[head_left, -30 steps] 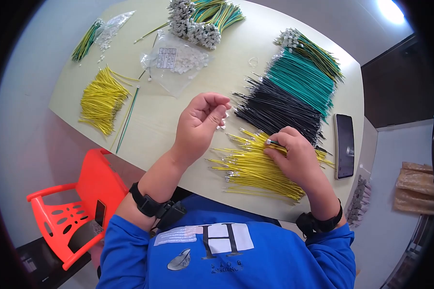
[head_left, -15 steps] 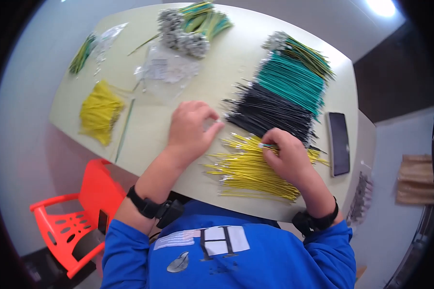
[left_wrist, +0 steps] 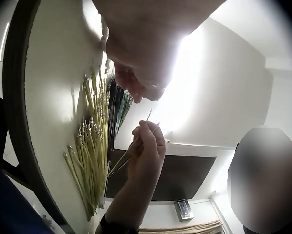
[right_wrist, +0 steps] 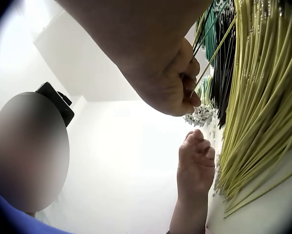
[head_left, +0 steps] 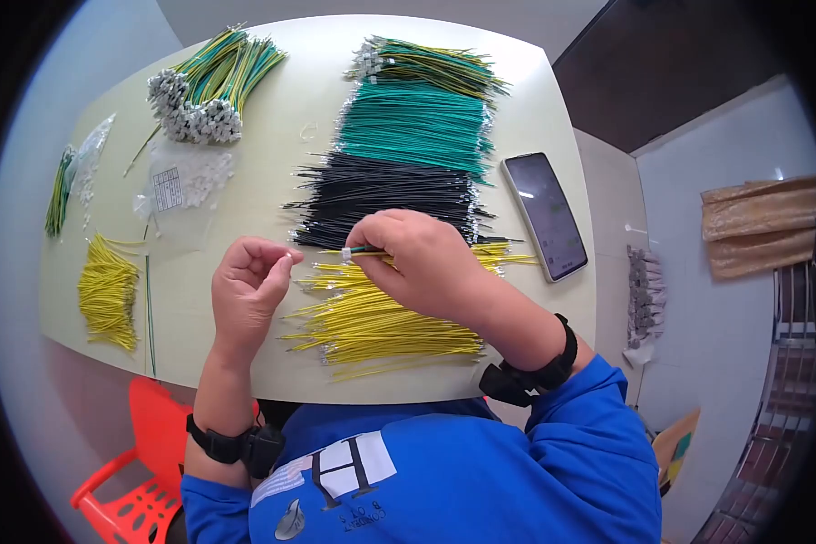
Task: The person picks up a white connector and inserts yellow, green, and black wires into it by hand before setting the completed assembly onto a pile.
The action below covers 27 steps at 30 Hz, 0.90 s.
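White connector (head_left: 346,255), green wire (head_left: 364,249) in right hand (head_left: 423,263) (left hand (head_left: 248,290) near)

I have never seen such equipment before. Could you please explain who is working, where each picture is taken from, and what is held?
There is no machine: a person works with two bare hands. The widest picture comes from a head-worn camera looking down at the table. The others come from wrist cameras; the large hand at the top of each is that camera's own. Nearest the body lie yellow wires, then black wires, then green wires, with a phone beside them. On the person's left are a clear bag of white pieces and more wire bundles. The right hand pinches a green wire with a white connector at its end. The left hand is close by; whether it holds something tiny, I cannot tell.
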{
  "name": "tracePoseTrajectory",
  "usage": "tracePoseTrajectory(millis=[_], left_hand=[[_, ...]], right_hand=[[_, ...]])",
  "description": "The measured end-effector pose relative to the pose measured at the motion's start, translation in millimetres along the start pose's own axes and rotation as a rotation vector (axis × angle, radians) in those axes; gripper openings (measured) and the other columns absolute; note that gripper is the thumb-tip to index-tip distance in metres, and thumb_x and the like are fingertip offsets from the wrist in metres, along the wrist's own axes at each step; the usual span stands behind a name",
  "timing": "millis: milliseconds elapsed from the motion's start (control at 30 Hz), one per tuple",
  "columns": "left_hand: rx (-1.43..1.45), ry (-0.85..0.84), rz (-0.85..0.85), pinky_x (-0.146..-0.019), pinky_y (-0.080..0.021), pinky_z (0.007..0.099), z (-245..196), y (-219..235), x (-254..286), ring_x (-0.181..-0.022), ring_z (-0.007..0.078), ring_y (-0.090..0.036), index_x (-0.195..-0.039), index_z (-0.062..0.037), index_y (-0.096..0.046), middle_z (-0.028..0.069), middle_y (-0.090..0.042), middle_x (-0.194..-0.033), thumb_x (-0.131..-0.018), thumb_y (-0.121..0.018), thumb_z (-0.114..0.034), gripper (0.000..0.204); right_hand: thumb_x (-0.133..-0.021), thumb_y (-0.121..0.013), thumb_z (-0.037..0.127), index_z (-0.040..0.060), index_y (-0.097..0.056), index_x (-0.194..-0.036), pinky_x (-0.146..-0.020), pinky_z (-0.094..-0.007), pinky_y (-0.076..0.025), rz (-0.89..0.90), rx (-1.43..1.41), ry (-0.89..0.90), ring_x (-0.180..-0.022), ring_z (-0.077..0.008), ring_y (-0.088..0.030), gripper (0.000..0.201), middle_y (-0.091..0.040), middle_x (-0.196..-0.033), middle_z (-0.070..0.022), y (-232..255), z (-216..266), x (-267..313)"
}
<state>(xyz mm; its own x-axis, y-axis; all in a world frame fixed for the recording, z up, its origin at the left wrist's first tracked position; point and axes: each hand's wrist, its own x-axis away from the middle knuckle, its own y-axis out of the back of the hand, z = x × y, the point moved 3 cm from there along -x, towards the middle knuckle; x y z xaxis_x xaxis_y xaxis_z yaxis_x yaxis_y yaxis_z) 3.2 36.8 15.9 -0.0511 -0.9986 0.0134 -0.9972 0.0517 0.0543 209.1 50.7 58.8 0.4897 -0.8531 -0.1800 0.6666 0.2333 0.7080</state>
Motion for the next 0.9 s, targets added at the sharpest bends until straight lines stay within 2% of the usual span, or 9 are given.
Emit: tracePoseTrajectory(millis=[100,233,400,533,667,767,900], left_hand=[[0.163,0.050,0.040,-0.057,-0.044,0.0179,6,-9,3,-0.065,0.0052,-0.054,-0.094,-0.0044,-0.054,0.0068,-0.064,-0.088,-0.088,-0.055,-0.004,0.006],[0.314,0.093,0.072,-0.057,-0.047,0.0196,9,-7,6,-0.069,0.0068,-0.057,-0.099,-0.0036,-0.053,0.0080,-0.065,-0.090,-0.090,-0.053,-0.005,0.009],[0.437,0.126,0.072,-0.059,-0.051,0.0215,10,-5,5,-0.074,0.0093,-0.060,-0.104,-0.0038,-0.052,0.0084,-0.065,-0.091,-0.092,-0.051,-0.009,0.013],[0.460,0.086,0.095,-0.057,-0.052,0.0223,9,-7,4,-0.073,0.0109,-0.062,-0.106,-0.0058,-0.053,0.0082,-0.064,-0.090,-0.094,-0.049,-0.012,0.015],[0.509,0.099,0.183,-0.062,-0.053,0.0226,12,-6,4,-0.080,0.0118,-0.061,-0.110,-0.0038,-0.052,0.0088,-0.063,-0.097,-0.095,-0.048,-0.013,0.018],[0.508,0.114,0.194,-0.063,-0.053,0.0222,12,-7,4,-0.083,0.0128,-0.062,-0.111,-0.0038,-0.051,0.0088,-0.063,-0.099,-0.096,-0.048,-0.015,0.019],[0.508,0.107,0.176,-0.059,-0.053,0.0233,11,-8,5,-0.080,0.0137,-0.063,-0.107,-0.0038,-0.054,0.0092,-0.064,-0.095,-0.095,-0.050,-0.016,0.018]], right_hand=[[-0.078,-0.059,0.007,0.0057,-0.060,-0.090,-0.069,-0.0347,-0.048,-0.075,0.077,0.085,-0.080,-0.0250,-0.060,0.012,-0.061,-0.081,-0.0075,5,13,-7],[-0.077,-0.059,0.003,0.0054,-0.061,-0.092,-0.069,-0.0342,-0.048,0.019,0.085,0.088,-0.077,-0.0250,-0.060,0.016,-0.062,-0.082,-0.0085,0,19,-14],[-0.075,-0.058,0.000,0.0054,-0.062,-0.098,-0.068,-0.0323,-0.049,-0.047,-0.061,0.160,-0.075,-0.0245,-0.061,0.023,-0.063,-0.086,-0.0099,-17,15,-15],[-0.075,-0.059,-0.002,0.0046,-0.063,-0.100,-0.063,-0.0285,-0.049,-0.053,-0.090,0.118,-0.070,-0.0210,-0.061,0.026,-0.064,-0.087,-0.0099,-18,16,-16],[-0.077,-0.058,0.003,0.0068,-0.061,-0.094,-0.063,-0.0330,-0.050,-0.046,-0.135,0.082,-0.075,-0.0247,-0.063,0.017,-0.064,-0.084,-0.0081,-21,15,-17],[-0.075,-0.063,-0.002,0.0030,-0.064,-0.090,-0.053,-0.0231,-0.046,-0.080,-0.162,0.060,-0.060,-0.0132,-0.057,0.015,-0.062,-0.076,-0.0067,-20,14,-17],[-0.074,-0.065,-0.001,0.0031,-0.064,-0.085,-0.050,-0.0223,-0.042,-0.099,-0.180,0.051,-0.056,-0.0122,-0.055,0.012,-0.060,-0.071,-0.0055,-19,12,-16]])
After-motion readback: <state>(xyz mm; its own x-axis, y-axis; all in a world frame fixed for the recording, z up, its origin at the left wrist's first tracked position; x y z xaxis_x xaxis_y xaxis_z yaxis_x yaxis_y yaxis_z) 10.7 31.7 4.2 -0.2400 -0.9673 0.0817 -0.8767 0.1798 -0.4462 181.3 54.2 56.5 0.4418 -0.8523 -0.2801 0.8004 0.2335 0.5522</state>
